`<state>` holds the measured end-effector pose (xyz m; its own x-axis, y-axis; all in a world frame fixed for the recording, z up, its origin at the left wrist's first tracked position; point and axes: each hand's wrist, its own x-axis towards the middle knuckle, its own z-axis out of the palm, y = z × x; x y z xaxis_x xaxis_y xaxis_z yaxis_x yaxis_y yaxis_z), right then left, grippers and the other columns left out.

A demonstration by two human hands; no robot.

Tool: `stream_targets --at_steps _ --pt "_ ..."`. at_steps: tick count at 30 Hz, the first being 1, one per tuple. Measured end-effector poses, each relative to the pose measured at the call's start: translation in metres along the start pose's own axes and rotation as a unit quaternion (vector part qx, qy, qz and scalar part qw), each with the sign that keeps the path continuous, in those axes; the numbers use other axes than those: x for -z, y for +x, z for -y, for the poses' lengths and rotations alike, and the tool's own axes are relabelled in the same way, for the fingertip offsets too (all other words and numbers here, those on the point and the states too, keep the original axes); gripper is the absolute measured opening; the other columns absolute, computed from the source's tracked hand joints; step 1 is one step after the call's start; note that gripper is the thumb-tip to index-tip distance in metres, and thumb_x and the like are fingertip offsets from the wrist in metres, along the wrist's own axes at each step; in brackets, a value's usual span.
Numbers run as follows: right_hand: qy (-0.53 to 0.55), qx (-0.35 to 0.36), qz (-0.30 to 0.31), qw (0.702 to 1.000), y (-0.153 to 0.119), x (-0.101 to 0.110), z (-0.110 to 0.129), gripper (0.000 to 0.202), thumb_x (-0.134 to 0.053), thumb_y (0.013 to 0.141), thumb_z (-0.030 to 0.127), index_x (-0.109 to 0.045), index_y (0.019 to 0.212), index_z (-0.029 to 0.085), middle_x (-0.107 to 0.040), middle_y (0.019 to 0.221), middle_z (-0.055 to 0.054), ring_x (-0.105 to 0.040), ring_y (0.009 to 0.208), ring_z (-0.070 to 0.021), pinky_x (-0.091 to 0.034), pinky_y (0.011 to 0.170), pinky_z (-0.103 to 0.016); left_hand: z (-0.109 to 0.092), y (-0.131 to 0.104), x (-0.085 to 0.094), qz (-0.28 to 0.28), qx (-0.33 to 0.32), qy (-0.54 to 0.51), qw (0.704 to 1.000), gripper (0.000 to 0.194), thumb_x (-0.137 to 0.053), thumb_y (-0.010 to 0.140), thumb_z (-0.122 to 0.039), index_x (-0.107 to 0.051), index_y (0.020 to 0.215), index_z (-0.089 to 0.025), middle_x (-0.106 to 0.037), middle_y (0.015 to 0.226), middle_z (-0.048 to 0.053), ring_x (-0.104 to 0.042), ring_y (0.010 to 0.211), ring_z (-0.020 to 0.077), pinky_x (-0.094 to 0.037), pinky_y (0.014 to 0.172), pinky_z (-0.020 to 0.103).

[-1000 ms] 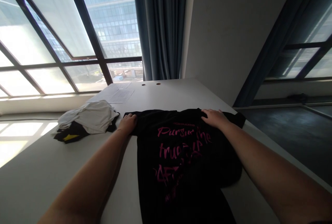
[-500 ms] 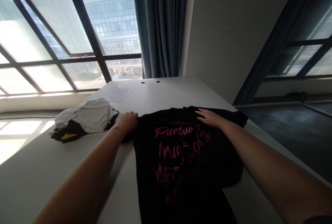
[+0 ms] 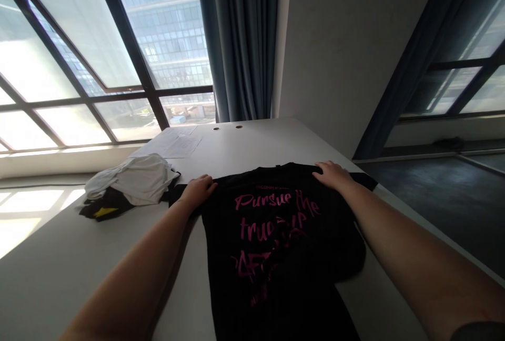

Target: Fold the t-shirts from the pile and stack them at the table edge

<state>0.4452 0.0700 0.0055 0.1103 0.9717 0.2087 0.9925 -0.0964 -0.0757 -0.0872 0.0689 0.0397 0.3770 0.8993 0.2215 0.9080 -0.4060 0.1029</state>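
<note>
A black T-shirt [image 3: 284, 257] with pink lettering lies spread on the white table, its collar towards the far side and its lower right part folded and rumpled. At its left shoulder, my left hand [image 3: 199, 190] is closed on the fabric, fingers curled over it. My right hand [image 3: 333, 174] grips the opposite shoulder near the collar, its fingers over the far edge and the thumb on the near side. Both sleeves stick out beyond my hands.
Left of the shirt sits a heap of clothes [image 3: 134, 180], white and black with a yellow patch. Printed papers [image 3: 177, 143] lie at the table's [image 3: 252, 143] far left, near two round holes. Beyond stand a window, a blue curtain [image 3: 240, 41] and a grey wall.
My right hand has moved right and away from me, from lying on the shirt to its shoulder edge. My left hand has shifted slightly, and the left sleeve now shows more.
</note>
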Motion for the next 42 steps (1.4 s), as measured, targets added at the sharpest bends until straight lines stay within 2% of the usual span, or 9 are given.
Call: stream_targets --at_steps 6,13,16,19,23,26,30,34,42 --pt "-0.038 -0.123 0.007 0.992 -0.009 0.015 -0.015 0.045 -0.061 0.090 0.055 -0.073 0.123 0.027 -0.056 0.139 -0.020 -0.049 0.130 -0.0458 -0.046 0.095 -0.065 0.005 -0.001 0.034 -0.070 0.130 0.094 0.985 0.026 -0.053 0.099 -0.046 -0.062 0.098 -0.022 -0.072 0.096 0.010 -0.069 0.095 0.0301 -0.049 0.081 0.037" --pt "0.021 0.063 -0.049 0.997 -0.007 0.028 0.028 0.021 -0.055 0.093 0.035 -0.067 0.104 0.023 -0.071 0.100 -0.009 -0.063 0.101 -0.0293 -0.043 0.103 -0.048 0.020 -0.012 0.067 -0.152 0.285 0.080 0.943 0.038 -0.042 0.102 -0.045 -0.056 0.128 -0.021 -0.072 0.094 0.012 -0.069 0.092 0.0341 -0.050 0.076 0.040" --pt "0.070 0.092 -0.083 0.990 -0.008 0.032 0.041 0.026 -0.051 0.096 0.034 -0.065 0.114 0.022 -0.072 0.100 -0.010 -0.065 0.097 -0.0290 -0.047 0.098 -0.042 0.023 -0.014 0.058 -0.145 0.245 0.119 0.951 0.037 -0.052 0.095 -0.027 -0.060 0.131 -0.022 -0.069 0.114 0.016 -0.065 0.110 0.0368 -0.052 0.088 0.045" --pt "0.039 0.099 -0.100 0.989 -0.010 0.027 0.045 0.045 -0.059 0.091 0.033 -0.061 0.135 0.020 -0.064 0.130 -0.017 -0.061 0.115 -0.0345 -0.047 0.101 -0.044 0.019 -0.012 0.035 -0.125 0.129 0.125 0.976 0.048 -0.055 0.090 -0.017 -0.062 0.136 -0.027 -0.055 0.147 0.013 -0.051 0.134 0.0361 -0.045 0.107 0.049" --pt "0.014 0.152 0.015 0.988 -0.011 0.010 0.045 0.052 -0.056 0.094 0.030 -0.058 0.146 0.023 -0.060 0.141 -0.015 -0.059 0.124 -0.0316 -0.045 0.110 -0.044 0.011 -0.003 0.004 0.014 -0.001 0.030 0.999 0.043 -0.050 0.098 -0.028 -0.061 0.139 -0.030 -0.055 0.152 0.005 -0.052 0.137 0.0265 -0.038 0.119 0.043" --pt "0.022 0.163 0.036 0.986 -0.010 0.000 0.048 0.047 -0.050 0.097 0.027 -0.063 0.142 0.023 -0.057 0.147 -0.014 -0.054 0.135 -0.0301 -0.040 0.117 -0.043 0.013 0.004 -0.006 0.025 -0.003 0.010 1.000 0.035 -0.045 0.101 -0.033 -0.069 0.125 -0.023 -0.053 0.155 0.007 -0.051 0.140 0.0255 -0.037 0.121 0.041" --pt "0.054 0.167 0.029 0.984 -0.011 -0.004 0.050 0.054 -0.048 0.098 0.028 -0.054 0.152 0.022 -0.049 0.158 -0.011 -0.042 0.148 -0.0280 -0.033 0.123 -0.043 0.018 0.006 -0.005 0.024 -0.004 0.022 0.999 0.041 -0.037 0.104 -0.037 -0.072 0.120 -0.021 -0.063 0.145 0.007 -0.055 0.136 0.0248 -0.036 0.121 0.039" --pt "0.085 0.153 0.021 0.984 -0.011 0.006 0.051 0.051 -0.043 0.102 0.036 -0.055 0.150 0.023 -0.062 0.147 -0.010 -0.057 0.135 -0.0269 -0.041 0.117 -0.042 0.012 0.003 0.004 0.044 0.005 0.029 0.999 0.042 -0.039 0.103 -0.042 -0.076 0.108 -0.022 -0.072 0.131 0.008 -0.065 0.121 0.0255 -0.044 0.111 0.036" --pt "0.019 0.121 0.129 0.984 -0.013 0.034 0.061 0.027 -0.055 0.090 0.034 -0.074 0.105 0.023 -0.077 0.109 -0.010 -0.071 0.098 -0.0284 -0.053 0.082 -0.036 0.005 0.001 0.031 0.141 0.058 0.056 0.987 0.045 -0.062 0.089 -0.039 -0.062 0.133 -0.030 -0.077 0.115 0.007 -0.072 0.105 0.0285 -0.053 0.086 0.035"
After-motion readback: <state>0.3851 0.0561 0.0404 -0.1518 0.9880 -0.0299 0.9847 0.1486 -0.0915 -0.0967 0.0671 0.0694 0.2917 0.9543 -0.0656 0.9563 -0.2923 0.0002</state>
